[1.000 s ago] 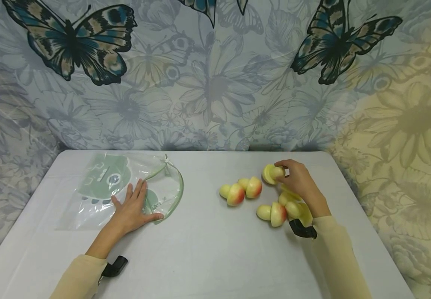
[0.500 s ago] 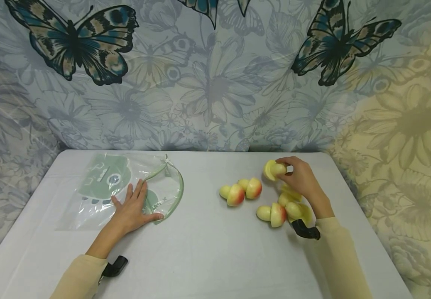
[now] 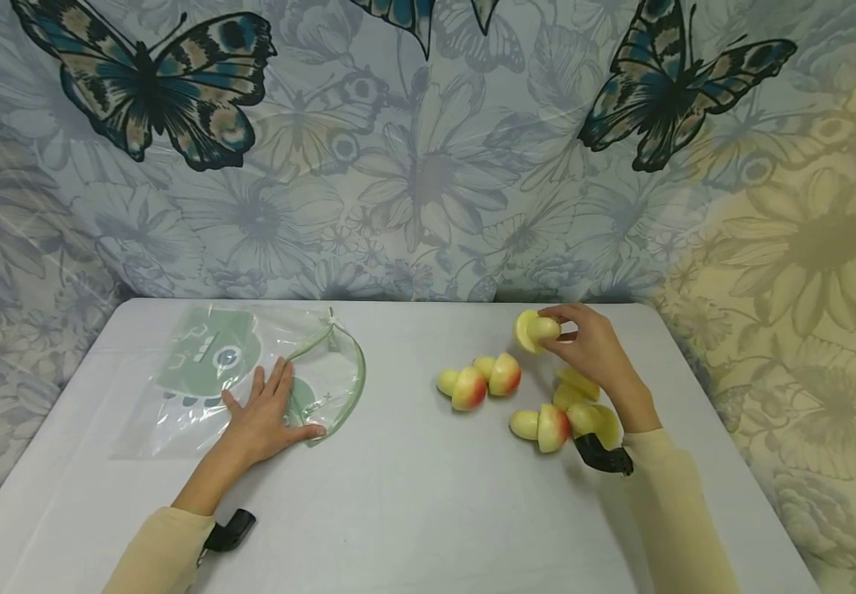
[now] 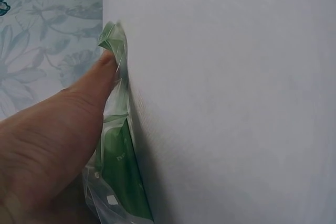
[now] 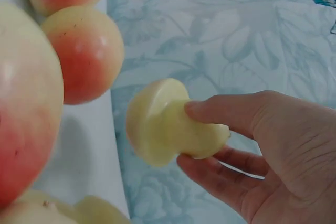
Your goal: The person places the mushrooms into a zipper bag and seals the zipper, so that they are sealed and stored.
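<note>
My right hand [image 3: 593,351] pinches a toy mushroom [image 5: 167,124] by its pale stem, thumb on one side and fingers on the other. The yellow cap points left in the head view, and the mushroom is held up off the table. Below and left of it lie several more toy mushrooms [image 3: 470,388], some with red and yellow caps, others showing pale yellow undersides. My left hand [image 3: 260,422] rests with spread fingers on a clear plastic bag [image 3: 209,355] printed with a green shape. The thumb lies near the bag's green-edged mouth [image 4: 113,35].
A white-covered table [image 3: 398,511] carries everything. Behind it hangs a butterfly-and-flower patterned cloth [image 3: 428,190]. Black wrist cameras [image 3: 231,530] sit at both sleeves. One mushroom [image 3: 552,427] lies just left of the right wrist.
My right hand has raised the mushroom and moved it slightly left, toward the far side of the table. The left hand and bag have stayed put.
</note>
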`<state>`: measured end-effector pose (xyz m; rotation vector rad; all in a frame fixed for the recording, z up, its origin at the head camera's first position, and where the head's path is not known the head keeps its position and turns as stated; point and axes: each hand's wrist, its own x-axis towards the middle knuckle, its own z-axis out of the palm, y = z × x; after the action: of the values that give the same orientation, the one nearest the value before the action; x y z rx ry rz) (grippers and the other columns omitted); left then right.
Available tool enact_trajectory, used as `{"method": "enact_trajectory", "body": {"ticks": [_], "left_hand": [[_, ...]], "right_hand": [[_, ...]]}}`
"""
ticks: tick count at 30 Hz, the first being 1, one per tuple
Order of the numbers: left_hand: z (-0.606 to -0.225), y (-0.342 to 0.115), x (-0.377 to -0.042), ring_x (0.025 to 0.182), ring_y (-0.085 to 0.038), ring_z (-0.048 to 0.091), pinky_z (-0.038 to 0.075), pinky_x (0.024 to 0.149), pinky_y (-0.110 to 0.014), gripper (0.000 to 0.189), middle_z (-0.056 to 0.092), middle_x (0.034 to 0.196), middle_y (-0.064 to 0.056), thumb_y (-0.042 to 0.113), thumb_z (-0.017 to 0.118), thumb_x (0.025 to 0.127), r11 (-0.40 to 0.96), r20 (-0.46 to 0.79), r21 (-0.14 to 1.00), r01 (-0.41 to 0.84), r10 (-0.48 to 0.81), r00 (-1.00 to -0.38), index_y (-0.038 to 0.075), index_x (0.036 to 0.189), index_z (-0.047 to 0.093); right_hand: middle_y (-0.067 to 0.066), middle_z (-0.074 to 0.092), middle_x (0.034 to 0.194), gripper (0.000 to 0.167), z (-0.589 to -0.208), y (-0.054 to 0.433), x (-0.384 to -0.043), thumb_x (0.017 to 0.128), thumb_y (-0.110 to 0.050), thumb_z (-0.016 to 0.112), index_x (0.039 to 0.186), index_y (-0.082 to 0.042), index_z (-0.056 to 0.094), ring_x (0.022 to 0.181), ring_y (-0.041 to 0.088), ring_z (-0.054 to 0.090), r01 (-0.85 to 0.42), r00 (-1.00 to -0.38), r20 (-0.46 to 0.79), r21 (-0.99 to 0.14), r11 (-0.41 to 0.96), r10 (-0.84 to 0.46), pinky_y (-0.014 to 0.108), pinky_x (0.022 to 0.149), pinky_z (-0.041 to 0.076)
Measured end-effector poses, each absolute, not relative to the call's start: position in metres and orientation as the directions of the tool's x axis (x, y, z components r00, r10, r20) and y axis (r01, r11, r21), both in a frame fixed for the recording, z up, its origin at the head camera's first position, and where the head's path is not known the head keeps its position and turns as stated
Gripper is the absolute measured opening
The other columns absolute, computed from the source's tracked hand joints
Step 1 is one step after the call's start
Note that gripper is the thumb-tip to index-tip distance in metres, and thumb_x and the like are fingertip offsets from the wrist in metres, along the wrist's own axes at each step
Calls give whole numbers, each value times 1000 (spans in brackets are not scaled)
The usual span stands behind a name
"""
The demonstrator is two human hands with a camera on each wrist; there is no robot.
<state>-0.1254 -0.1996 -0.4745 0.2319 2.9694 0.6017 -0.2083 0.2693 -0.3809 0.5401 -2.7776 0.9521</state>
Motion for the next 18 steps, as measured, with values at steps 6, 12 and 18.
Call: {"method": "enact_trajectory", "body": {"ticks": [6,12,18], "left_hand": [[-473,-199,-125,142,-56,8,-3,91,-87,122,11,160,-26,64,74,73,909,-65,397,126,165,-984,-7,153,15],[-473,-199,-125,142,-55,8,-3,91,-87,122,10,160,-25,64,74,73,909,-60,398,127,163,-985,-6,153,14],[-474,-199,-123,142,-55,8,-3,91,-87,123,9,161,-25,65,73,73,910,-63,396,125,162,-985,-5,154,13]], "right_hand": [[20,62,111,36,-375,255,-207,82,2,76,117,5,65,102,35,60,-402,-914,299,-591,700,-273,44,78,57],[16,62,113,36,-371,236,-204,81,2,77,115,2,66,103,30,58,-450,-890,362,-610,652,-277,45,78,58],[15,63,114,37,-370,217,-203,80,1,78,115,1,66,104,29,58,-474,-878,390,-629,616,-277,43,77,58]]}}
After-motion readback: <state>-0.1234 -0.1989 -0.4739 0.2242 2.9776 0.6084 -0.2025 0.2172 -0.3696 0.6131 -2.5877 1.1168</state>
